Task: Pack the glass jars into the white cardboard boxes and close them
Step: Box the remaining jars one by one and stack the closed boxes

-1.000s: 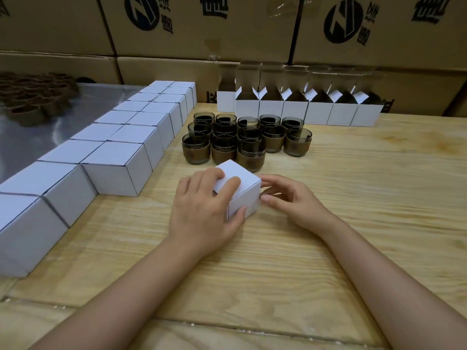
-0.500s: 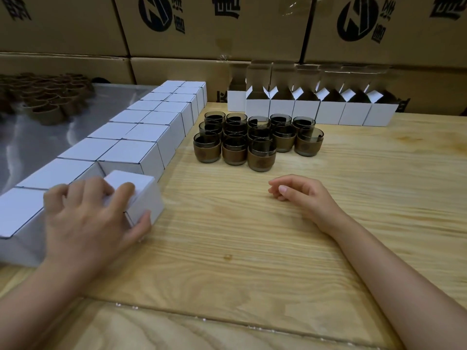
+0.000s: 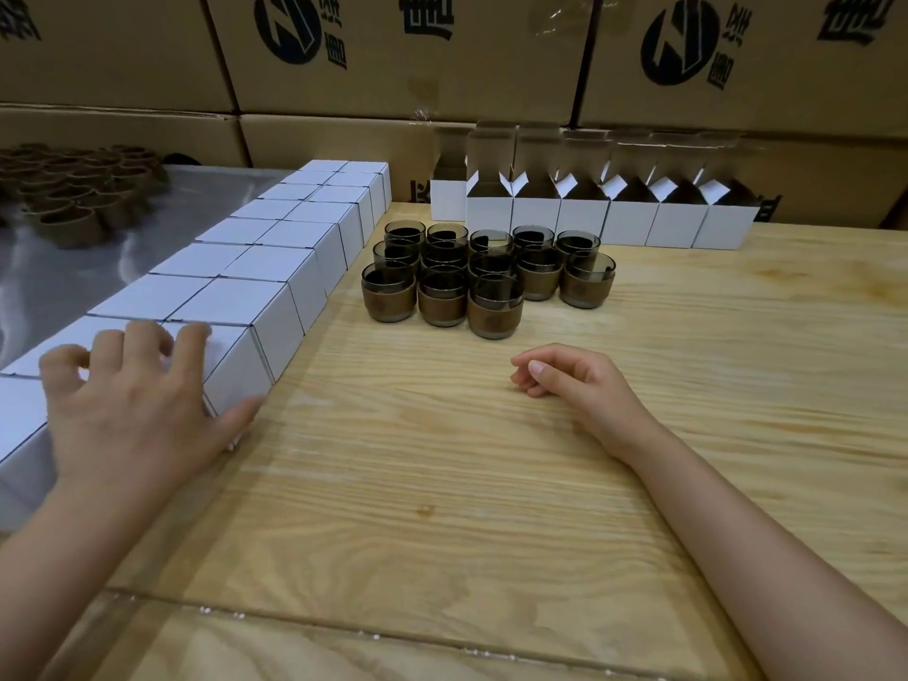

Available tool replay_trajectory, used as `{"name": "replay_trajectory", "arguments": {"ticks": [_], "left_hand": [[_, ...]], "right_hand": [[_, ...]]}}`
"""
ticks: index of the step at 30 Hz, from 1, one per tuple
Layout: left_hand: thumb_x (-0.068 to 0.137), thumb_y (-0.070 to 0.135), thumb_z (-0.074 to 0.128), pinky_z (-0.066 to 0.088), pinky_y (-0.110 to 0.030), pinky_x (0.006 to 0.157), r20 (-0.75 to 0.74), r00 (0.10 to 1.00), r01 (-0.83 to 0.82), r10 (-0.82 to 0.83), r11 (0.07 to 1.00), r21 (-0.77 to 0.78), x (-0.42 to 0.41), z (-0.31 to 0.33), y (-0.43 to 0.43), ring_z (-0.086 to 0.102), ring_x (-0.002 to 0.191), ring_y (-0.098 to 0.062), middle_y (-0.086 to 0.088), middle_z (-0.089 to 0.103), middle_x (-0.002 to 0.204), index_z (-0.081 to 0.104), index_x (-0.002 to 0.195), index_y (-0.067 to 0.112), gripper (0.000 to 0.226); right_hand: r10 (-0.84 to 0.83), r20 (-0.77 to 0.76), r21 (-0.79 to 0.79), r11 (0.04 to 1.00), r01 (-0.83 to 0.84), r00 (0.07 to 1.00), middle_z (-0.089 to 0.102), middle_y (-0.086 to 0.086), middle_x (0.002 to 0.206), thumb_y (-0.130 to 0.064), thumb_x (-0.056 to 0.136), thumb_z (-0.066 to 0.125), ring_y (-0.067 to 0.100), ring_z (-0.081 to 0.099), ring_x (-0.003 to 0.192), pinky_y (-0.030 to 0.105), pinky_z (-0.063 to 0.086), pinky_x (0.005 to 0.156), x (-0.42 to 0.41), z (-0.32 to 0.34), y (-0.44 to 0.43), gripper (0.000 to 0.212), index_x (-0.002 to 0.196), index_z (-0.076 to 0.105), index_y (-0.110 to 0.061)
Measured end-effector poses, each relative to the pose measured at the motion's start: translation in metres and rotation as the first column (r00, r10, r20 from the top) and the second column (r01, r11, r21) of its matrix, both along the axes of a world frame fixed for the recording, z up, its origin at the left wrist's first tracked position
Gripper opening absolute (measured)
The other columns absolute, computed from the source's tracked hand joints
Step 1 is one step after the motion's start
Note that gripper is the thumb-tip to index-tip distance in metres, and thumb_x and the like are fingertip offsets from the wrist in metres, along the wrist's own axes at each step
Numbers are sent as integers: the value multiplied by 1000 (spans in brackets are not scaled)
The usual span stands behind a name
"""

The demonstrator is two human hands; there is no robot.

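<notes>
A table (image 3: 565, 484) fills the lower and middle frame. Along its left side, closed boxes (image 3: 275, 267) run in a double row from the lower left edge up toward the upper middle. The left hand (image 3: 132, 410) rests on the nearest box (image 3: 236, 366) at the lower left. The right hand (image 3: 575, 380) lies on the table right of centre, apart from the boxes. Behind it, above centre, jars (image 3: 486, 272) stand clustered in rows just right of the closed boxes. Behind the jars, open boxes (image 3: 589, 218) line the table's far edge. Cartons (image 3: 393, 66) are stacked across the top of the frame. At upper left, sleeves (image 3: 78, 194) lie heaped on a sheet (image 3: 88, 272) left of the closed boxes.
</notes>
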State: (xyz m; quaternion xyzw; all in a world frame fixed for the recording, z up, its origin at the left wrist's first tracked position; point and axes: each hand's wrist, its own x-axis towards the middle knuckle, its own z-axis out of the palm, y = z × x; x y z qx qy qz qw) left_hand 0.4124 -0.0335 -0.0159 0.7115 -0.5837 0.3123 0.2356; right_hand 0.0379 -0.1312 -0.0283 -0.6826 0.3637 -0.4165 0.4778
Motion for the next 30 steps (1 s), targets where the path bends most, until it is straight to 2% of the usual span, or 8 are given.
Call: {"name": "replay_trajectory", "arguments": {"ticks": [4, 6, 8, 12, 15, 20, 25, 30], "left_hand": [[84, 64, 50, 31, -57, 103, 195, 945, 297, -262, 938, -181, -52, 27, -4, 40, 121, -37, -17, 43, 132, 48, 127, 11, 69], [91, 47, 52, 38, -45, 92, 190, 866, 497, -463, 842, -211, -100, 39, -15, 54, 104, -34, -14, 59, 116, 57, 118, 10, 46], [91, 37, 52, 40, -31, 73, -11, 796, 593, -605, 783, -187, -148, 45, -30, 60, 81, -21, -3, 66, 89, 64, 104, 12, 31], [95, 37, 49, 39, -30, 60, -466, 812, 483, -352, 853, 198, -207, 24, -74, 58, 76, -16, 6, 61, 76, 58, 92, 21, 19], [94, 39, 47, 36, -30, 62, -475, 853, 402, -217, 853, 332, -212, -2, -96, 60, 83, -21, 6, 60, 80, 50, 86, 22, 20], [92, 42, 48, 30, -29, 59, -463, 852, 412, -242, 857, 310, -210, -14, -106, 58, 79, -17, 9, 52, 74, 45, 82, 27, 19], [93, 41, 43, 30, -30, 58, -420, 861, 432, -286, 847, 309, -212, -14, -107, 59, 78, -16, 8, 60, 81, 39, 83, 28, 18], [94, 42, 39, 35, -30, 59, -404, 861, 445, -309, 842, 305, -211, -16, -107, 60, 80, -15, 8, 60, 85, 35, 84, 28, 17]], "right_hand": [[-6, -3, 9, 1000, 6, 1000, 71, 8, 90, -10, 94, 55, 18, 66, 88, 24, 52, 78, 0, 1, 1, 17, 100, 70, -14], [-14, -6, 20, 1000, 14, 1000, 71, 7, 90, -10, 95, 55, 17, 66, 89, 25, 52, 79, 0, 1, 1, 17, 100, 70, -15], [-24, -2, 28, 999, 24, 1000, 71, 7, 90, -10, 94, 55, 17, 66, 88, 26, 52, 79, 0, 2, 1, 17, 99, 70, -15], [-49, 14, 30, 998, 48, 999, 71, 7, 89, -7, 94, 55, 17, 65, 86, 28, 53, 80, 1, 3, 4, 18, 98, 70, -15], [-56, 9, 42, 998, 55, 998, 72, 5, 88, -6, 93, 56, 16, 64, 85, 29, 52, 81, 1, 3, 5, 18, 97, 71, -17], [-85, 26, 36, 996, 84, 996, 72, 4, 86, -6, 93, 57, 12, 65, 83, 25, 53, 78, 1, 3, 5, 17, 96, 72, -13], [-346, 90, -143, 923, 356, 934, 70, -5, 80, -12, 95, 55, 6, 64, 81, 24, 51, 77, 4, 24, -19, 21, 85, 70, -24], [-488, -171, -347, 843, 411, 856, 64, 3, 96, -27, 100, 42, 13, 57, 92, 27, 43, 79, 23, 68, -105, 31, 90, 69, -16]]}}
